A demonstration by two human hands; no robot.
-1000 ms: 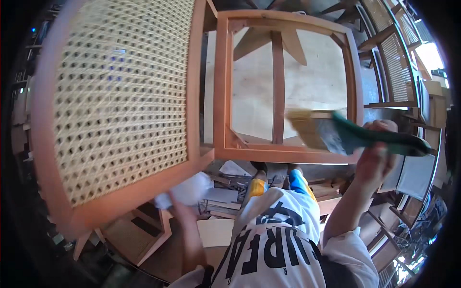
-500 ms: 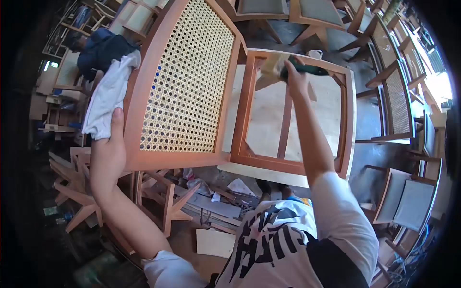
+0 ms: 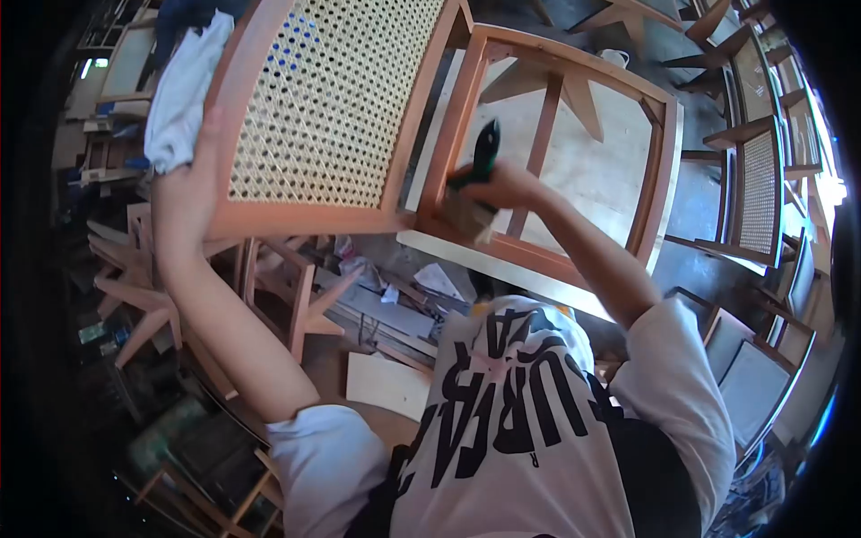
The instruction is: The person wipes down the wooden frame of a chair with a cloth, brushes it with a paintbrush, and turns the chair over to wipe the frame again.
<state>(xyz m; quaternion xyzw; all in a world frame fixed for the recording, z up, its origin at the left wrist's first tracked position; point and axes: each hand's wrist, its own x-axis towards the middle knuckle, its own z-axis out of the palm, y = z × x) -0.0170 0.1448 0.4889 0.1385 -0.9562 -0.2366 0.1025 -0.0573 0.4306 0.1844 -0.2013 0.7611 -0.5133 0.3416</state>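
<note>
A wooden chair with a woven cane backrest [image 3: 327, 117] and an open seat frame [image 3: 538, 255] lies across a pale board [image 3: 596, 179]. My left hand [image 3: 186, 206] grips the backrest's left edge, its thumb along the wood. A white cloth [image 3: 186, 94] is bunched in that hand against the frame; the other fingers are hidden. My right hand [image 3: 498, 186] is closed around the dark green handle of a wide, pale-bristled brush [image 3: 471, 218]. Slightly blurred, the bristles are at the seat frame's near left corner, beside the backrest's lower end.
Wooden chair frames [image 3: 300, 287] stand below on the left. More chairs with cane or grey panels [image 3: 758, 188] line the right side. Scraps and boards [image 3: 386, 309] litter the floor near my feet. A white cup-like object [image 3: 614, 58] sits beyond the seat frame.
My right hand has brought the brush from the seat frame's far side to its near left corner, turning the handle upward. The view has shifted, so the chair appears higher. My left hand keeps its grip.
</note>
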